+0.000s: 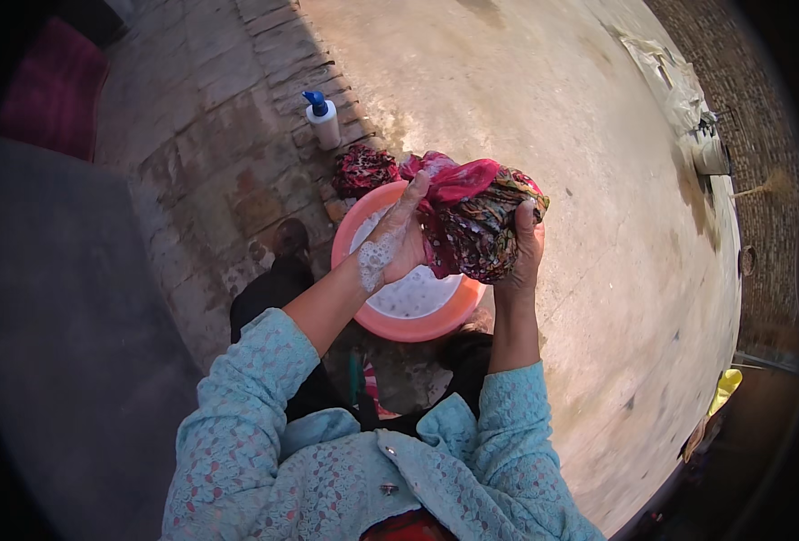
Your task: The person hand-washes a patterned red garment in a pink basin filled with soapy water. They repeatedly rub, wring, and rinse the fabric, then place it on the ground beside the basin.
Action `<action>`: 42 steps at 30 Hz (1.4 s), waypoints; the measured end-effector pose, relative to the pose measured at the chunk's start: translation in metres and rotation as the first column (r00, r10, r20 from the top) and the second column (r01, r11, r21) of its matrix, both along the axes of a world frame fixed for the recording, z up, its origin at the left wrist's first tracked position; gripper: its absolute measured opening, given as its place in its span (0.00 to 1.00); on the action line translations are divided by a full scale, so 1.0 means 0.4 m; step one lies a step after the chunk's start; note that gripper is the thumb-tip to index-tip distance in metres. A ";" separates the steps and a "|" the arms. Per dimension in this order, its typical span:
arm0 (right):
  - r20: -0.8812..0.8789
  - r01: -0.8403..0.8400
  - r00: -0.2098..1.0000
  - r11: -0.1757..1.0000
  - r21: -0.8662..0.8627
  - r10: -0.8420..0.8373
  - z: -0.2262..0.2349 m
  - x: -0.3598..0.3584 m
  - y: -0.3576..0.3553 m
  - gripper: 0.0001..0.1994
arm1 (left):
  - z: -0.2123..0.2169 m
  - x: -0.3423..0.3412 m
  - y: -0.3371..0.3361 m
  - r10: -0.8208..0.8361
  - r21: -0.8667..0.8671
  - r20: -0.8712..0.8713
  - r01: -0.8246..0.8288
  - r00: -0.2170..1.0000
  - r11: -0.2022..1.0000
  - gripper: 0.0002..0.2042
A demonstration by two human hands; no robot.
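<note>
Between my two hands is a bunched wet cloth (476, 230), dark with a multicoloured pattern and a bright pink part along its top. My left hand (401, 236) presses against its left side, with soap foam on the wrist. Around its right side curls my right hand (526, 242), thumb up. I hold the cloth above an orange-pink basin (398, 329) of white foamy water. Just beyond the basin's far left rim lies another crumpled red and dark patterned cloth (363, 169).
A white bottle (325, 126) with a blue pump top stands on the brick paving (228, 162) at the far left. Smooth concrete (616, 270) stretches to the right, up to a brick wall (751, 99). A pale container (711, 155) is near that wall. My feet flank the basin.
</note>
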State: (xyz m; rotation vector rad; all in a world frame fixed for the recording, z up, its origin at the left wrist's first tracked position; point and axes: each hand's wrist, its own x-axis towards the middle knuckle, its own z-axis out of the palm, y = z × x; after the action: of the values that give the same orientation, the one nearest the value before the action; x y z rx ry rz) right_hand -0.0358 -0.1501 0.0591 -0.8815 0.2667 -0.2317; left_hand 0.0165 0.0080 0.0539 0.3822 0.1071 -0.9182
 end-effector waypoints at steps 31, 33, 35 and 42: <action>0.184 0.191 0.982 0.229 -0.954 -0.053 -0.008 -0.037 0.153 0.13 | -0.194 -0.020 -0.026 0.135 0.084 0.162 -0.150 0.978 0.985 0.15; 0.242 0.222 0.965 0.174 -0.960 0.105 -0.015 -0.073 0.199 0.16 | -0.209 -0.002 -0.013 0.025 -0.363 0.053 -0.004 0.998 0.932 0.13; 0.265 0.261 0.958 0.044 -0.964 0.108 -0.029 -0.065 0.178 0.16 | -0.150 -0.035 -0.019 0.064 -0.148 -0.183 -0.092 0.981 0.985 0.11; -0.091 0.235 0.919 0.719 -0.654 -0.383 -0.088 0.000 0.073 0.06 | -0.056 -0.062 -0.060 0.137 0.338 0.188 -0.195 0.973 0.921 0.08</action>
State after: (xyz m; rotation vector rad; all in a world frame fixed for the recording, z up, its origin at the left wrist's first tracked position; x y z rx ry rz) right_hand -0.0357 -0.1210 0.0240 -1.5479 0.5697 -0.5651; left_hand -0.0084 -0.0161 0.0314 0.7707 0.1556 -0.6940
